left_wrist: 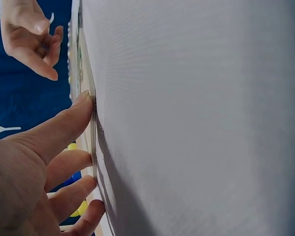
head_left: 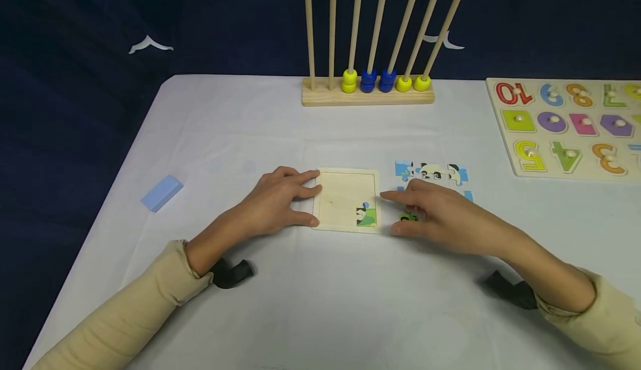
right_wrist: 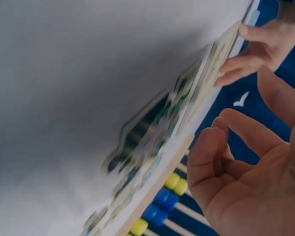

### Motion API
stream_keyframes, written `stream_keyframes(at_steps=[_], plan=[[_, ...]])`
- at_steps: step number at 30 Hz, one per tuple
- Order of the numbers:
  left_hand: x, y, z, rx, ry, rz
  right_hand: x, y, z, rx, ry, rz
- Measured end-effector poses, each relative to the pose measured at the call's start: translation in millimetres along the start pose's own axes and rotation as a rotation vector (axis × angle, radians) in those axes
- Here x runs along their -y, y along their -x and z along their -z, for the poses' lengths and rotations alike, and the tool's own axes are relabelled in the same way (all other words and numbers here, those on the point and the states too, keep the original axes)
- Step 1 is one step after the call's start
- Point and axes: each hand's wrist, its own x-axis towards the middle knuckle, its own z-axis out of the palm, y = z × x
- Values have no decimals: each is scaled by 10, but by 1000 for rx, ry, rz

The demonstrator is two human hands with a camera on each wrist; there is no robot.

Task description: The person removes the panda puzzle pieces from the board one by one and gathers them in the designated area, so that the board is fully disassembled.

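A square wooden puzzle board lies flat in the middle of the head view. One panda-and-green jigsaw piece sits in its lower right corner. My left hand rests against the board's left edge, thumb and fingers extended along it. Just right of the board hovers my right hand, index finger stretched out, other fingers partly bent, holding nothing. Beyond and partly under this hand lie loose panda pieces, some hidden by it. A green piece shows between its thumb and index finger.
A bead abacus with upright rods stands at the table's back. Far right lies a number-and-shape peg board. A blue block sits at the left, and the white tablecloth covers the table.
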Motion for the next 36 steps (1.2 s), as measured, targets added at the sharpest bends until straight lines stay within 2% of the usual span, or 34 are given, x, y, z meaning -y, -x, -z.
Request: stream_keyframes(at_steps=[8, 16, 24, 32, 36], plan=[[-2, 5, 4, -7, 5, -10, 92, -156, -100, 114, 42, 0], [5, 3, 9, -4, -3, -8, 141, -249, -137, 158, 77, -25], [16, -1, 0, -3, -3, -15, 143, -299, -164, 124, 70, -15], [12, 2, 5, 7, -1, -9, 153, -311, -145, 0, 7, 44], [11, 7, 9, 7, -2, -6, 173, -324, -155, 17, -22, 27]])
